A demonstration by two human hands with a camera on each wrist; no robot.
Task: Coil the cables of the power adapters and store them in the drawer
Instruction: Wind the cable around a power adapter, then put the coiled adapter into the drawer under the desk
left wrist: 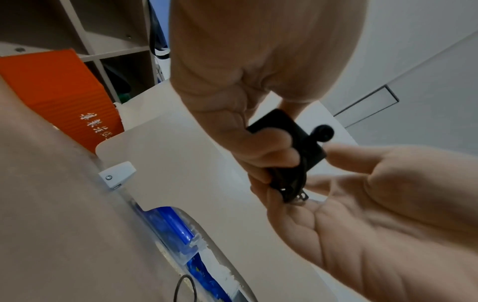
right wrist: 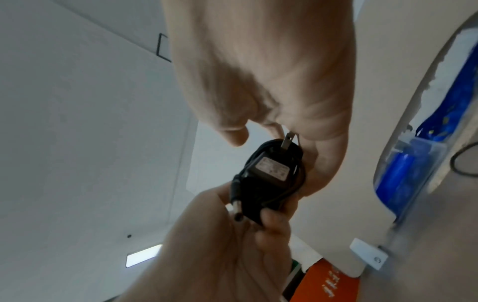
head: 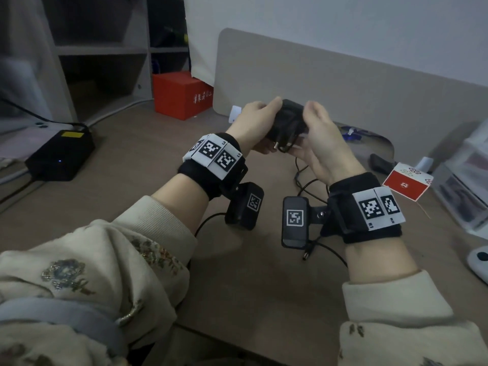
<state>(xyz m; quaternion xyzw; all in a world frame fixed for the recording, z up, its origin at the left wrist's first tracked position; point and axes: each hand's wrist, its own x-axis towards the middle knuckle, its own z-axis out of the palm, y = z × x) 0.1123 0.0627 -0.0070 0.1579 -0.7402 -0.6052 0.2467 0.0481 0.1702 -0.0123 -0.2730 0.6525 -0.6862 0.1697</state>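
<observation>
My left hand point(head: 254, 122) grips the black power adapter point(head: 287, 120), its cable point(right wrist: 297, 179) wound round it. My right hand point(head: 320, 143) cups its right side, fingers loosely curled, above the desk point(head: 158, 154).

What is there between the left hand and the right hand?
The black power adapter, its cable wound round it, gripped by the left hand and right hand; clearest in the right wrist view.

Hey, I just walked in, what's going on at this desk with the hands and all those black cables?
A person is holding a small black power adapter in both hands above the desk. The left hand grips one end of it and the right hand cups the other. Its cable is wound around the body, with the barrel plug sticking out by the left hand. Another loose black cable lies on the desk below. No drawer can be clearly made out, so nothing looks stored yet.
</observation>
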